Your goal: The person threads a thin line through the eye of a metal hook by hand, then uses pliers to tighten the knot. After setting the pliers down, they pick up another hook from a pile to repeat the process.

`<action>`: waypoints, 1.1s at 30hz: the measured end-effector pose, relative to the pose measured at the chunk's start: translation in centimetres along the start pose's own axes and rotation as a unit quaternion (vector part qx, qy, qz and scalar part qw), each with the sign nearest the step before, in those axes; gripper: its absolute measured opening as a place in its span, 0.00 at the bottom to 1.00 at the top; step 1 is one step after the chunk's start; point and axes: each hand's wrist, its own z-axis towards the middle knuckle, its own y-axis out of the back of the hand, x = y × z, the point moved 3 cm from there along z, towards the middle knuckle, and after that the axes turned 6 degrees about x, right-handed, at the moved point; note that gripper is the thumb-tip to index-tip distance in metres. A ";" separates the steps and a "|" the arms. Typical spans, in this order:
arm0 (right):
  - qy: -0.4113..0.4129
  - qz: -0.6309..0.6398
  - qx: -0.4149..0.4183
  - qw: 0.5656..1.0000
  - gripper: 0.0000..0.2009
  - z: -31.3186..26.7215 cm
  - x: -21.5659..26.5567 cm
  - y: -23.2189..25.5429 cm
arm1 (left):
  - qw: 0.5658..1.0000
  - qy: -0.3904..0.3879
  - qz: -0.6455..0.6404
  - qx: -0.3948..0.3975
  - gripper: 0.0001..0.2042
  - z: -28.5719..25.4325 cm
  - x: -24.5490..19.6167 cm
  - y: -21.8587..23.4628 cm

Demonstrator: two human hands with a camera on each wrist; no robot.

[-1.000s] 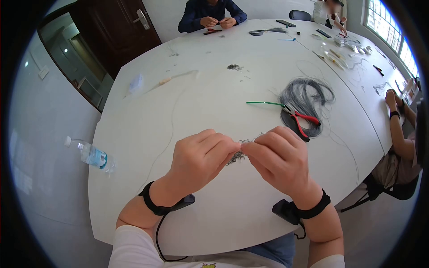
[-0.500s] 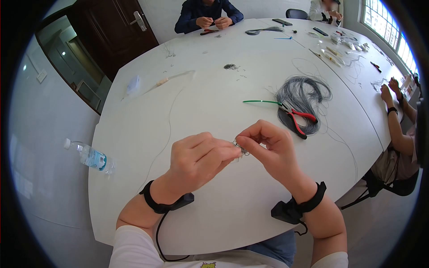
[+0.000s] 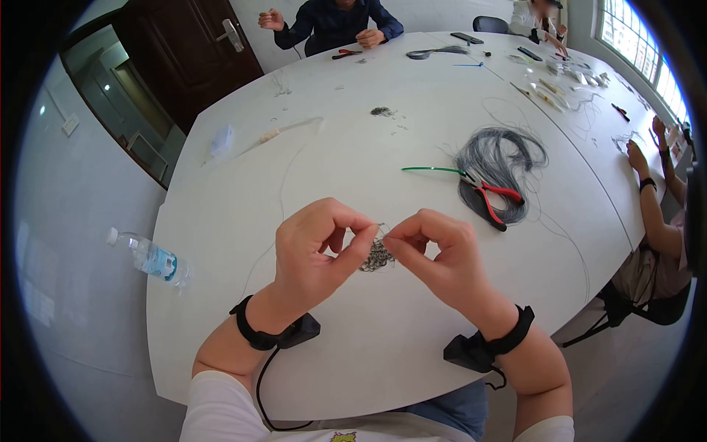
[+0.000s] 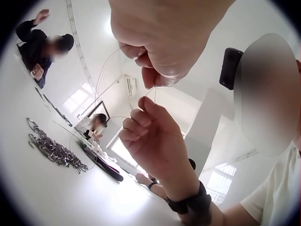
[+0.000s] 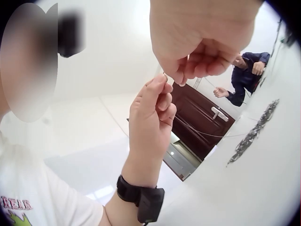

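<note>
Both hands being held raised together near the body, left hand (image 3: 318,247) being curled with thumb and forefinger pinched, right hand (image 3: 434,254) being pinched likewise, fingertips almost meeting, wrists being angled inward

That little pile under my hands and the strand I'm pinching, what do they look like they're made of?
Pile of links: probably bare metal, grey with a dull shine, chain-like loops in the left wrist view. Strand: looks like fine wire or thread, thin and pale; too slight to tell which. Table: smooth white top, likely laminate.
</note>
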 end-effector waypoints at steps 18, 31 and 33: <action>0.058 -0.059 -0.069 0.994 0.05 -0.3 0.9 -1.1 | 0.902 0.260 -0.341 -0.043 0.04 -0.4 1.6 -1.2; 0.243 -0.314 -0.097 0.913 0.10 -0.7 2.0 -0.8 | 0.935 0.212 -0.283 -0.036 0.02 -0.7 1.4 -1.7; 0.284 -0.340 -0.086 0.893 0.11 -0.8 2.4 -0.6 | 0.973 0.163 -0.164 -0.007 0.02 -0.5 0.8 -1.2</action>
